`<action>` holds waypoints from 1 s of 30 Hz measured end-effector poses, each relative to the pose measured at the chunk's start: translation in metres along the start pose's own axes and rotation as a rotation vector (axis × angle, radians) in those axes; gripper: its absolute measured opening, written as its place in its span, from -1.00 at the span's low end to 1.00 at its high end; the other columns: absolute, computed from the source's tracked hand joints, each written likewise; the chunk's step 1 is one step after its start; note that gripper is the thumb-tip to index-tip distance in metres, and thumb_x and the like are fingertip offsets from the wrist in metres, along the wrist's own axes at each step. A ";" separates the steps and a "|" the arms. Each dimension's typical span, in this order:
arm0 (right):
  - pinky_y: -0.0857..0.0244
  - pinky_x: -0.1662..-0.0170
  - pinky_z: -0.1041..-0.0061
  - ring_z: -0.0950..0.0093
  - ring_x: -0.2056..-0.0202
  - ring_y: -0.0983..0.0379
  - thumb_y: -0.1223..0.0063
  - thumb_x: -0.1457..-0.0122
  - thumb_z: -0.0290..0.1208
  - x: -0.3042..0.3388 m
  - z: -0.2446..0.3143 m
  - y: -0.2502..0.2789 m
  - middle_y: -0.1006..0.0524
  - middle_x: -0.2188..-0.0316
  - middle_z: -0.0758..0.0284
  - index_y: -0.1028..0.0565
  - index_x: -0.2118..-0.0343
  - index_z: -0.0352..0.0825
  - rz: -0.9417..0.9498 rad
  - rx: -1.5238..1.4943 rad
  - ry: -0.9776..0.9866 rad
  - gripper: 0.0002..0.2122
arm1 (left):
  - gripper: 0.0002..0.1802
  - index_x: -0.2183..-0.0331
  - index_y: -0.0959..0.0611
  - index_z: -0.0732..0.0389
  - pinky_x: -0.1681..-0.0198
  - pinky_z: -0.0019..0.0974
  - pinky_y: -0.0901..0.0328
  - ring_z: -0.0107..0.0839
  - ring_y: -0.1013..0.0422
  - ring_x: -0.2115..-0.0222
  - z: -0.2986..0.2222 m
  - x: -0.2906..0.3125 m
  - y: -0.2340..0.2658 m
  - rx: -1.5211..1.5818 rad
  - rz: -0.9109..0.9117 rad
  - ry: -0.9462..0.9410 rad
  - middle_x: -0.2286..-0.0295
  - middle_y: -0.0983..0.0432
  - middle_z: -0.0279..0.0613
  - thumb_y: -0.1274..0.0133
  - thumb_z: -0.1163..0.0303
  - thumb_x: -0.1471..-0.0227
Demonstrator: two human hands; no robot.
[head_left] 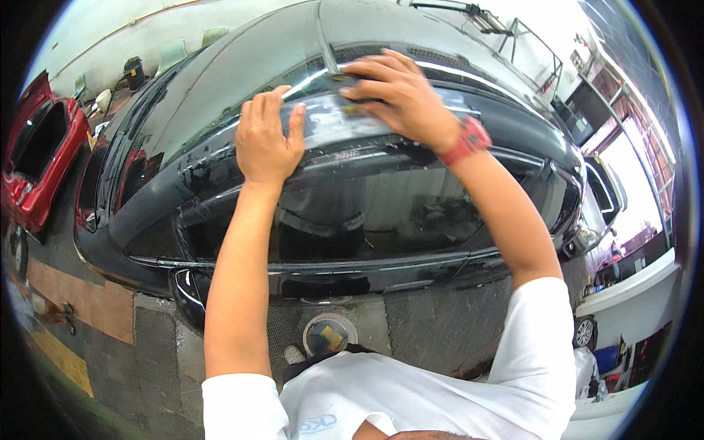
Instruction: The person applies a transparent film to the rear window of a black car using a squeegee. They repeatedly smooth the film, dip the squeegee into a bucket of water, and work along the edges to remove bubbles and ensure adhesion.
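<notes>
A black car lies before me, and the dulled, whitish-grey patch (326,121) runs along its roof edge above the side windows. Flat on the left part of that patch rests my left hand (268,139), its fingers stretched and thumb apart. My right hand (392,95), with a red watch (468,141) on the wrist, is bent over a small dark and yellowish pad (352,109) at the patch's right part. Fingers and motion blur hide most of the pad. Below the patch is the dark side window (381,209).
A bucket (312,323) with a yellow sponge (331,337) in it stands by my feet. The car's side mirror (189,293) juts out at the lower left. A red car (44,154) is at the far left. Shelves with tools and a wheel (584,331) are on the right.
</notes>
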State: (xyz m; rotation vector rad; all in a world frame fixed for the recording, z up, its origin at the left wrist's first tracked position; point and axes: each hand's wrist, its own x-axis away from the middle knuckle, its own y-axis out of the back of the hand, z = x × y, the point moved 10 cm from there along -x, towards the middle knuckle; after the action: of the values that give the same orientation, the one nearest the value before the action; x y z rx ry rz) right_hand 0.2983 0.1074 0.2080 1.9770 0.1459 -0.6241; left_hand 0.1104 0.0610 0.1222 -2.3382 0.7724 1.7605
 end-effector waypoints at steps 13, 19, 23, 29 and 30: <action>-0.07 -0.61 -0.02 0.33 -0.46 -0.39 -0.40 -0.22 -0.48 0.011 0.011 -0.004 -0.52 -0.45 0.47 -0.73 -0.07 0.01 -0.023 0.021 0.048 -0.64 | -0.65 -0.09 -0.74 0.16 0.01 0.02 -0.46 -0.02 -0.57 0.12 0.001 0.000 -0.001 -0.020 0.012 0.001 0.18 -0.66 -0.07 -0.23 0.20 -0.39; -0.11 -0.59 -0.01 0.32 -0.43 -0.44 -0.42 -0.21 -0.44 0.087 -0.026 0.037 -0.56 -0.42 0.48 -0.75 -0.07 0.06 0.002 0.182 0.058 -0.64 | -0.67 -0.08 -0.74 0.16 0.02 0.02 -0.46 -0.01 -0.57 0.13 0.001 -0.001 0.002 -0.010 -0.015 0.011 0.19 -0.66 -0.09 -0.23 0.20 -0.41; -0.15 -0.56 0.00 0.30 -0.39 -0.46 -0.42 -0.19 -0.44 0.049 0.010 0.013 -0.55 -0.43 0.45 -0.72 -0.10 0.03 -0.045 0.082 0.103 -0.60 | -0.67 -0.07 -0.74 0.15 0.03 0.02 -0.45 -0.01 -0.56 0.14 0.000 0.002 -0.002 -0.022 0.003 -0.014 0.20 -0.65 -0.09 -0.23 0.20 -0.41; -0.11 -0.59 -0.01 0.34 -0.41 -0.43 -0.44 -0.15 -0.48 0.096 -0.021 0.033 -0.54 -0.43 0.47 -0.72 -0.09 0.07 -0.031 0.220 0.073 -0.57 | -0.69 -0.04 -0.76 0.15 0.04 0.01 -0.46 -0.03 -0.56 0.14 0.002 0.001 0.003 -0.027 -0.020 0.004 0.20 -0.66 -0.12 -0.25 0.20 -0.39; -0.11 -0.59 0.00 0.34 -0.40 -0.44 -0.45 -0.15 -0.49 0.099 -0.020 0.034 -0.55 -0.42 0.47 -0.73 -0.07 0.07 -0.041 0.233 0.057 -0.58 | -0.68 -0.04 -0.75 0.14 0.03 0.02 -0.47 -0.02 -0.57 0.13 0.004 -0.001 0.003 -0.023 -0.022 0.023 0.18 -0.67 -0.13 -0.26 0.19 -0.37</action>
State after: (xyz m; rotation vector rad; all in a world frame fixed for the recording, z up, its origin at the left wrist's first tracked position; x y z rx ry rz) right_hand 0.4026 0.0926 0.1945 2.2227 0.1545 -0.6344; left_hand 0.1054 0.0601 0.1222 -2.3763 0.7314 1.7455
